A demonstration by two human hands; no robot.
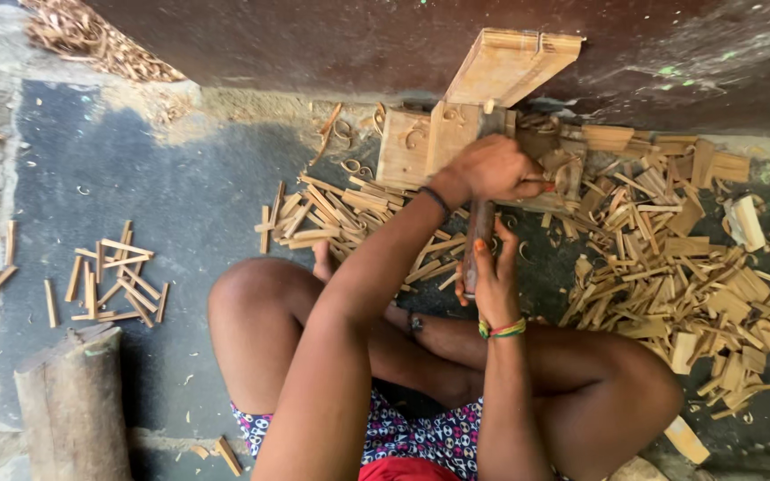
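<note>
Pale tan wood strips (670,258) litter dark grey ground (135,205); patterned navy-white shorts (421,436); green-orange-yellow beaded bracelet (503,330).

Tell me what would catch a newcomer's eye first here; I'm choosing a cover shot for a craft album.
First, the two hands at the centre: the left hand presses on a wooden block while the right hand grips a dark tool handle. Next, the big heap of pale wood pieces spreads over the ground at right. A small bundle of sticks lies apart at left, above a log.
</note>
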